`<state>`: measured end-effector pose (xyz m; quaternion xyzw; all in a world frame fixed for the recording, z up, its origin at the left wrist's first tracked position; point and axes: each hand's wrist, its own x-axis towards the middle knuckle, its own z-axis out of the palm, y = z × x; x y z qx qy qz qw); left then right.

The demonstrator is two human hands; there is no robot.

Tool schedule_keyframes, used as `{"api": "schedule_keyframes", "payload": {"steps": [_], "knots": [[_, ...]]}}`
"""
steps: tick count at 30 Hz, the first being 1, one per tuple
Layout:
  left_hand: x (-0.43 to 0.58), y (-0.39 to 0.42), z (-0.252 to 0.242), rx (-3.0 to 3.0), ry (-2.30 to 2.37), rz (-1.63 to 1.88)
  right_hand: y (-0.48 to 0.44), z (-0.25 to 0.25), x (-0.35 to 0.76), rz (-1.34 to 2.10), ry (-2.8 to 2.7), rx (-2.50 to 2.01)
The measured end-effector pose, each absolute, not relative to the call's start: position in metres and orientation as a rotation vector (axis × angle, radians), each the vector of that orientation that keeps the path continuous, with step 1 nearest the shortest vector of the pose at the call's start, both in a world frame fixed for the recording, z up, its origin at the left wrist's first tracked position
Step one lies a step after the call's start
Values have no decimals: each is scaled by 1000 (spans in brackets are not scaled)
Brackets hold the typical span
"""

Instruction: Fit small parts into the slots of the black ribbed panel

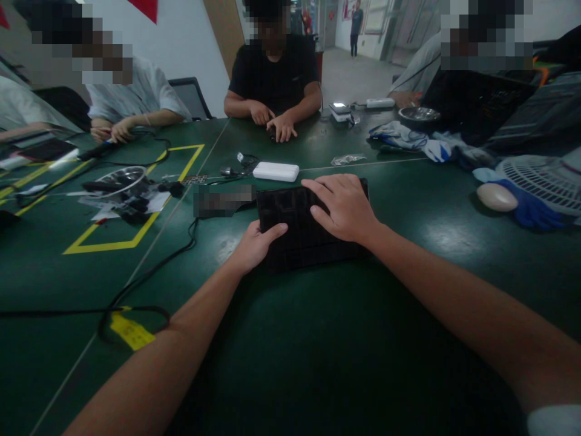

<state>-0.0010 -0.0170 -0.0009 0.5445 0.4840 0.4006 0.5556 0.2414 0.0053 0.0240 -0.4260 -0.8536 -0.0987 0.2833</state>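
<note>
A flat, black, rectangular case lies in front of me on the dark green table; its exact kind is hard to make out. My left hand grips its left edge, thumb on top and the other fingers hidden beneath. Across its upper right part rests my right hand, with fingers stretched out and the thumb apart. Just beyond the case's far edge is a white power bank. A blurred-out item with a black cable sits to the left of the case.
A metal bowl with dark parts stands at left by yellow tape. At right are a pale oval object, a blue glove and a white fan grille. Across the table, a person in black handles something small.
</note>
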Motion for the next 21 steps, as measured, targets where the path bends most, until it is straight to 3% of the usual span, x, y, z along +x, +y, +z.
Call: {"api": "schedule_keyframes", "payload": {"steps": [21], "knots": [[-2,-16,-4,1332,1134,941,6,23,242,-264,-2280,-1110]]}}
